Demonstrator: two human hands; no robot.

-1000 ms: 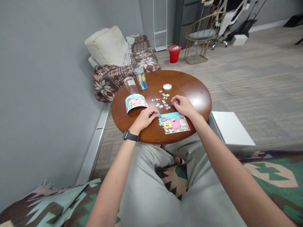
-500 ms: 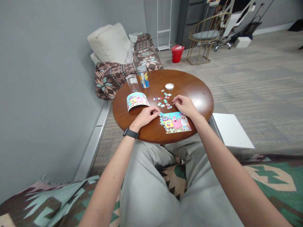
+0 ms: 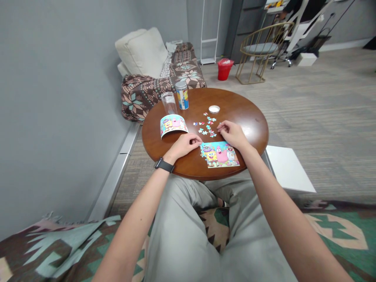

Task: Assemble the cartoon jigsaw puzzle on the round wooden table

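A partly assembled jigsaw puzzle with cartoon figures lies flat near the table's front edge, its left side jagged. My left hand is closed in a pinch, its fingertips on a small puzzle piece at the puzzle's upper left corner. Over the puzzle's top edge is my right hand, fingers curled together beside the loose puzzle pieces; whether they hold anything is hidden. Several loose pieces lie scattered beyond the puzzle. A curved picture sheet with the same figures stands arched left of them.
On the round wooden table are a clear cylinder, a printed can with a metal cap, and a round lid. A white box stands to the right. Behind are a red bin and a gold chair.
The left fingertips stay at the puzzle's upper left corner, and the piece there now sits closer against it. My right hand has barely moved. The whole view has shifted slightly.
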